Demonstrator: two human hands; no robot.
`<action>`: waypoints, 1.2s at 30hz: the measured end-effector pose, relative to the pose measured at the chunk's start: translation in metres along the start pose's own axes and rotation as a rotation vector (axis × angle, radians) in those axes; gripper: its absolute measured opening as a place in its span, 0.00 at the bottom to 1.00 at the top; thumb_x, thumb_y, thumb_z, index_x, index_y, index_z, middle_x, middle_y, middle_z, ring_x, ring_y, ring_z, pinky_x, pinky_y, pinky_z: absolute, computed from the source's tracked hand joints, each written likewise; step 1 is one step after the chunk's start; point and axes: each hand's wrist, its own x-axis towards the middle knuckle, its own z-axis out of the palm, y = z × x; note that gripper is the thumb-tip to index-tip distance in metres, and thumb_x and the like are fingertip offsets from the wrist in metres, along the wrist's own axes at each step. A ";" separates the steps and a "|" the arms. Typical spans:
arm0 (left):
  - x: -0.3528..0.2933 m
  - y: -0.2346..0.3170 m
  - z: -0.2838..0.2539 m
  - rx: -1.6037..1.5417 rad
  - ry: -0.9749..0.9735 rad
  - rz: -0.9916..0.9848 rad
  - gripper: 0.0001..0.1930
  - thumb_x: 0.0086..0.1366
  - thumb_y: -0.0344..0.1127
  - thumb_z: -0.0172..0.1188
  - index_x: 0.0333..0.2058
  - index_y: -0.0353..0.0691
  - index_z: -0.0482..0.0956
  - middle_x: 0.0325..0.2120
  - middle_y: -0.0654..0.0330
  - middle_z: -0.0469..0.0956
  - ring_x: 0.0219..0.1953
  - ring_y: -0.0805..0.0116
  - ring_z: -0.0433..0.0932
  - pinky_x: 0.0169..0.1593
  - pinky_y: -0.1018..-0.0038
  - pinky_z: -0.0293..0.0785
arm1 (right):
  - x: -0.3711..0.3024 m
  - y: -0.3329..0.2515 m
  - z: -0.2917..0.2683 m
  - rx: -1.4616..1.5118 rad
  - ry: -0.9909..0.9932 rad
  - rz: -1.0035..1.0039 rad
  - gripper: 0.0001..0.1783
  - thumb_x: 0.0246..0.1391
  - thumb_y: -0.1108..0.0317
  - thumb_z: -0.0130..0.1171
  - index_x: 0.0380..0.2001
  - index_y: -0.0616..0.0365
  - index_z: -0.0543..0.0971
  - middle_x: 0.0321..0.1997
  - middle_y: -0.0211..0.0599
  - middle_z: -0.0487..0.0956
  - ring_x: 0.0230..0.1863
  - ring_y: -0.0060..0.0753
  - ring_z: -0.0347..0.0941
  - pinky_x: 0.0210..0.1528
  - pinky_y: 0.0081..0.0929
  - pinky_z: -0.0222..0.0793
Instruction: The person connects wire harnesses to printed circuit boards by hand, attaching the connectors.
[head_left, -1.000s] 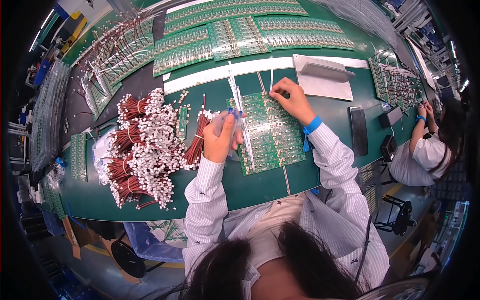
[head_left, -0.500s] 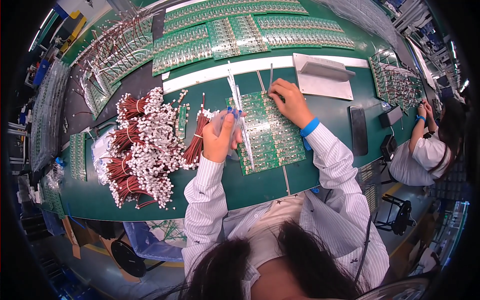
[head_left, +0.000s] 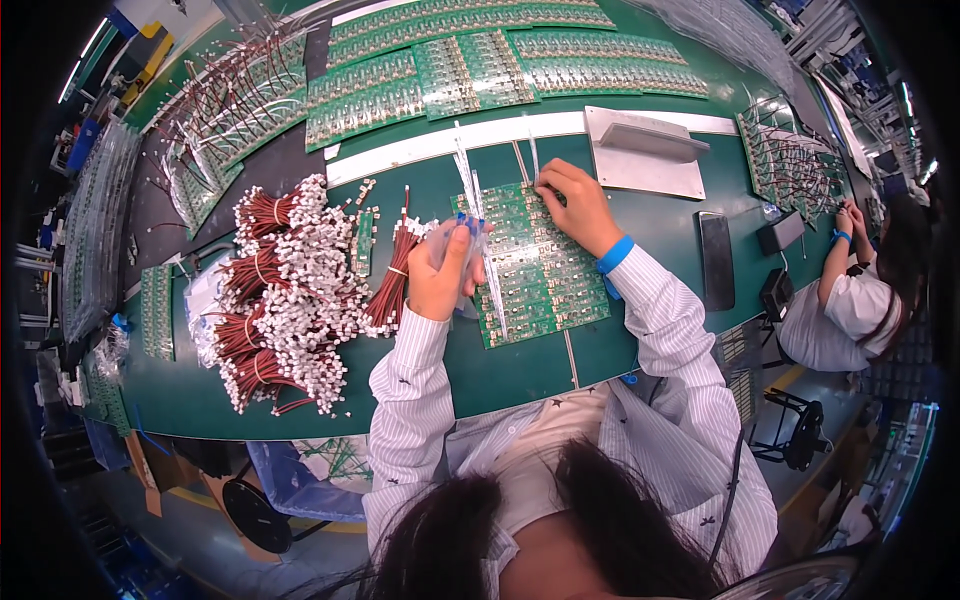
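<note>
A green circuit board panel (head_left: 545,280) lies flat on the table in front of me. My left hand (head_left: 440,272) is closed over the panel's left edge. It grips a bundle of long, thin whitish strips (head_left: 466,178), together with crinkled clear plastic that has blue bits on it. The strips run from above the panel down across its left part. At the panel's upper right edge, my right hand (head_left: 578,205) pinches one thin, pale strip (head_left: 533,145), which sticks up past the fingers. Its fingertips partly hide the strip's lower end.
Bundles of red-brown wires with white connectors (head_left: 300,290) are heaped on the left, with a smaller wire bundle (head_left: 398,270) beside my left hand. A metal bracket (head_left: 645,155), a phone (head_left: 715,260) and wired boards (head_left: 790,160) lie right. More panels (head_left: 480,75) line the back. A co-worker (head_left: 850,290) sits right.
My right hand has shifted slightly left, and the strip in it has swung left at its upper end. My left hand stays nearly in place.
</note>
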 end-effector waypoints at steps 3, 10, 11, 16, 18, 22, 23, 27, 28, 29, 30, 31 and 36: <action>0.002 -0.004 -0.002 0.000 0.012 0.002 0.19 0.62 0.46 0.42 0.36 0.34 0.72 0.10 0.65 0.67 0.10 0.84 0.60 0.14 0.88 0.53 | -0.002 0.002 0.002 0.018 0.009 0.030 0.02 0.39 0.76 0.53 0.21 0.62 0.70 0.25 0.36 0.69 0.28 0.41 0.67 0.30 0.30 0.62; 0.003 -0.005 -0.003 -0.007 0.025 0.010 0.19 0.62 0.47 0.42 0.36 0.35 0.72 0.10 0.65 0.67 0.10 0.84 0.60 0.13 0.88 0.53 | -0.001 -0.003 0.001 -0.047 0.015 0.009 0.02 0.40 0.76 0.52 0.21 0.62 0.71 0.25 0.36 0.69 0.28 0.40 0.67 0.30 0.30 0.64; 0.003 -0.005 -0.002 -0.008 0.025 0.010 0.19 0.62 0.47 0.42 0.36 0.35 0.72 0.10 0.65 0.67 0.10 0.84 0.60 0.13 0.88 0.53 | -0.001 -0.003 0.001 -0.048 0.014 0.009 0.02 0.40 0.76 0.52 0.21 0.62 0.71 0.25 0.36 0.69 0.28 0.40 0.67 0.30 0.30 0.64; 0.002 -0.004 -0.002 -0.019 0.009 0.010 0.19 0.62 0.46 0.42 0.36 0.35 0.72 0.11 0.65 0.67 0.09 0.84 0.59 0.13 0.88 0.53 | 0.001 -0.005 -0.002 -0.093 -0.004 -0.003 0.02 0.40 0.75 0.52 0.21 0.61 0.71 0.25 0.35 0.68 0.28 0.39 0.67 0.29 0.30 0.64; 0.002 -0.004 -0.001 -0.013 0.005 0.012 0.19 0.62 0.47 0.42 0.36 0.35 0.72 0.11 0.65 0.67 0.09 0.84 0.59 0.13 0.88 0.53 | 0.002 -0.007 -0.003 -0.110 -0.015 -0.017 0.02 0.40 0.75 0.52 0.21 0.61 0.72 0.25 0.35 0.68 0.28 0.39 0.67 0.30 0.30 0.64; 0.001 -0.005 -0.002 0.005 -0.010 0.006 0.20 0.62 0.46 0.42 0.36 0.33 0.72 0.11 0.65 0.66 0.09 0.83 0.60 0.14 0.88 0.53 | 0.002 -0.003 -0.003 -0.047 -0.063 0.054 0.02 0.40 0.75 0.54 0.22 0.61 0.72 0.25 0.35 0.69 0.27 0.35 0.68 0.29 0.27 0.65; 0.002 -0.005 -0.002 0.006 -0.011 0.010 0.20 0.62 0.46 0.42 0.36 0.33 0.72 0.11 0.65 0.66 0.09 0.83 0.60 0.14 0.88 0.53 | 0.002 0.000 -0.003 -0.048 -0.059 0.051 0.02 0.40 0.75 0.54 0.22 0.61 0.72 0.25 0.35 0.69 0.27 0.35 0.68 0.29 0.27 0.65; 0.001 -0.003 -0.001 0.000 -0.019 0.006 0.20 0.62 0.46 0.42 0.36 0.32 0.72 0.11 0.65 0.67 0.10 0.83 0.60 0.14 0.88 0.54 | 0.003 0.010 -0.005 0.250 -0.057 0.155 0.04 0.39 0.75 0.56 0.21 0.61 0.72 0.24 0.34 0.70 0.25 0.28 0.69 0.28 0.21 0.66; 0.001 -0.003 -0.001 0.003 -0.021 0.003 0.20 0.62 0.46 0.42 0.36 0.32 0.72 0.11 0.64 0.67 0.10 0.83 0.60 0.14 0.88 0.54 | 0.004 0.010 -0.004 0.255 -0.049 0.159 0.04 0.39 0.74 0.57 0.21 0.61 0.72 0.24 0.33 0.70 0.24 0.27 0.69 0.28 0.20 0.66; 0.000 -0.003 -0.001 0.002 -0.018 0.002 0.20 0.62 0.46 0.42 0.36 0.32 0.72 0.11 0.64 0.67 0.10 0.83 0.60 0.14 0.88 0.54 | 0.004 0.009 -0.004 0.257 -0.051 0.159 0.04 0.39 0.74 0.57 0.21 0.61 0.72 0.24 0.33 0.70 0.24 0.27 0.69 0.28 0.20 0.66; 0.000 -0.003 -0.002 0.005 -0.019 0.005 0.20 0.62 0.46 0.42 0.36 0.32 0.72 0.11 0.64 0.67 0.10 0.83 0.60 0.14 0.88 0.54 | 0.004 0.006 -0.004 0.245 -0.066 0.155 0.04 0.39 0.74 0.57 0.21 0.61 0.72 0.24 0.34 0.70 0.24 0.27 0.69 0.27 0.20 0.66; 0.000 -0.003 -0.001 0.008 -0.023 0.009 0.20 0.62 0.46 0.43 0.37 0.32 0.72 0.11 0.64 0.67 0.10 0.83 0.60 0.14 0.88 0.54 | 0.004 0.006 -0.005 0.231 -0.079 0.153 0.04 0.39 0.74 0.57 0.21 0.62 0.72 0.24 0.35 0.70 0.24 0.27 0.69 0.27 0.20 0.66; 0.000 0.000 0.000 0.003 -0.012 0.010 0.20 0.61 0.46 0.43 0.36 0.33 0.72 0.11 0.65 0.67 0.10 0.83 0.60 0.14 0.88 0.54 | 0.004 0.007 -0.002 0.220 -0.077 0.164 0.05 0.39 0.75 0.57 0.21 0.62 0.72 0.23 0.35 0.70 0.23 0.28 0.69 0.26 0.20 0.66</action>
